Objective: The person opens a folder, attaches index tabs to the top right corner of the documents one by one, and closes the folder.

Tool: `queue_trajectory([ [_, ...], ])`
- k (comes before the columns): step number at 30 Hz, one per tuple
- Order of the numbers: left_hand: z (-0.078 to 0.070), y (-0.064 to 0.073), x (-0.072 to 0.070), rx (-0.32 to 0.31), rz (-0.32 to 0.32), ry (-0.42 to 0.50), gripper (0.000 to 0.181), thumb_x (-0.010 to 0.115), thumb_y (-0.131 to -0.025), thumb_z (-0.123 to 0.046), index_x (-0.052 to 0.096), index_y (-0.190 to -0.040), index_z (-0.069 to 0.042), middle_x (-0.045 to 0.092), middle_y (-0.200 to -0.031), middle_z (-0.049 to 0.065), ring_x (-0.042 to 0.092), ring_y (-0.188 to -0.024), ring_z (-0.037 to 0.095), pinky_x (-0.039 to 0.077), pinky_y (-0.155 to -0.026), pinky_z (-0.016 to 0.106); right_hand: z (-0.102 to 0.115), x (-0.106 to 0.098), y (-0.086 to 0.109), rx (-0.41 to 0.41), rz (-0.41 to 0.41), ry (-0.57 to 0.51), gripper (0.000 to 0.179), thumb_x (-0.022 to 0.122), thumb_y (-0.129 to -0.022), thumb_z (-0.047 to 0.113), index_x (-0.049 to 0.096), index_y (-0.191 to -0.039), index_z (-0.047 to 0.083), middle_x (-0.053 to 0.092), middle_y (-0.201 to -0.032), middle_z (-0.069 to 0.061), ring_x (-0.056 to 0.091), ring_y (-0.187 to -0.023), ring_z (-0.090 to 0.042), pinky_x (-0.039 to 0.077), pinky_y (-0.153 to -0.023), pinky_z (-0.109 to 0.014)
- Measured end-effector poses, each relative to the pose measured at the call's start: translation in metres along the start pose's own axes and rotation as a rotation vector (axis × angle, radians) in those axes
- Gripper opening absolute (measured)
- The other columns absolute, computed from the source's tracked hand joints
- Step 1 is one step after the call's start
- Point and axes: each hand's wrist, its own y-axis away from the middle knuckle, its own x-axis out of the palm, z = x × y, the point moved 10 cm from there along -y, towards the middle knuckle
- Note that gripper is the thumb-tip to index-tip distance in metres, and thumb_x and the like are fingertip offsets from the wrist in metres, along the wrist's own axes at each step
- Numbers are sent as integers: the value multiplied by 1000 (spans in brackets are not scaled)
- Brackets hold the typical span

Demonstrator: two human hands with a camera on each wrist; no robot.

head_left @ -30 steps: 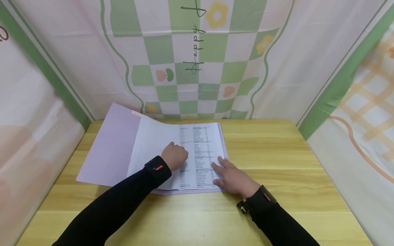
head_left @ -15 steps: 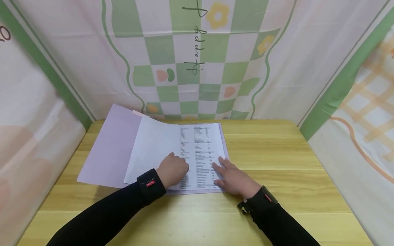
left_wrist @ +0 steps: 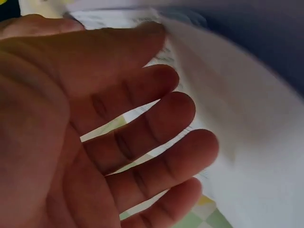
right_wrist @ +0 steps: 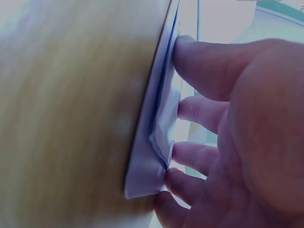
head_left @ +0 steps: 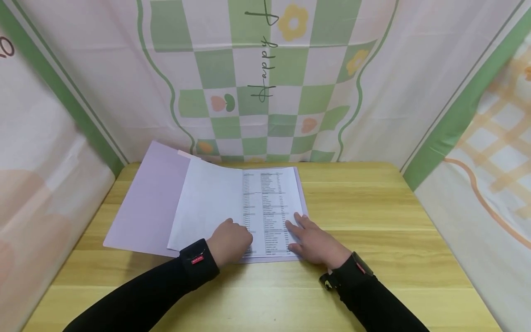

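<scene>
A lilac folder [head_left: 143, 207] lies spread on the table, its cover turned to the left. Inside, a blank white sheet [head_left: 209, 193] is folded over to the left, and a printed sheet [head_left: 275, 203] lies on the right. My left hand [head_left: 229, 242] touches the pages near the bottom of the fold. In the left wrist view its fingers [left_wrist: 166, 111] are loosely bent, with the curved white sheet beside their tips. With fingers spread, my right hand [head_left: 317, 244] rests on the printed sheet's lower right edge; the right wrist view shows its fingertips [right_wrist: 187, 109] against the paper.
The wooden table [head_left: 373, 207] extends right of and in front of the folder. A patterned cloth [head_left: 265, 120] hangs behind the table, with more cloth at both sides. A pinkish strip [head_left: 184, 154] sticks out at the folder's top.
My left hand has slid down along the fold toward the near edge of the pages. The right hand stays in place on the printed sheet.
</scene>
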Motion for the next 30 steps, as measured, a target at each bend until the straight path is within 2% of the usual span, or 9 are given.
queue_trajectory([
  [4,-3,5,-1,-4,-5,22,9,72,-86,-13,74,-77,-11,54,-57,-1,45,-53,14,39,-61,33,0,0,1,5,-3,1,66,62,-98,38,39,-153,9,20,-161,-20,18,-146,-39,22,-114,-49],
  [9,0,9,3,-32,28,66,11,71,-86,-14,71,-76,-10,50,-56,-2,45,-53,15,39,-60,33,0,0,2,9,-3,-6,66,62,-99,39,39,-153,9,19,-161,-19,18,-146,-38,21,-115,-48],
  [16,-7,13,-5,7,13,90,9,72,-85,-11,71,-75,-10,49,-55,-2,44,-51,15,39,-56,32,0,2,2,3,7,-5,66,62,-99,39,39,-153,9,19,-161,-19,17,-147,-38,21,-115,-48],
  [19,-6,13,-1,-2,14,133,15,69,-85,-8,67,-71,-12,47,-55,-3,43,-52,14,38,-54,32,1,1,2,-3,5,1,66,62,-99,38,38,-153,9,19,-161,-20,17,-146,-39,20,-115,-48],
  [24,1,10,9,-11,65,209,17,69,-83,-6,62,-71,-16,47,-60,-5,44,-56,15,39,-55,32,3,-2,3,8,-2,41,66,63,-98,39,41,-152,9,22,-160,-19,20,-146,-38,22,-115,-48],
  [30,4,13,15,-1,141,203,15,72,-83,-7,63,-75,-16,49,-66,-4,46,-60,15,40,-55,31,8,3,3,18,20,107,68,64,-96,44,42,-152,10,26,-159,-19,24,-144,-39,24,-114,-49],
])
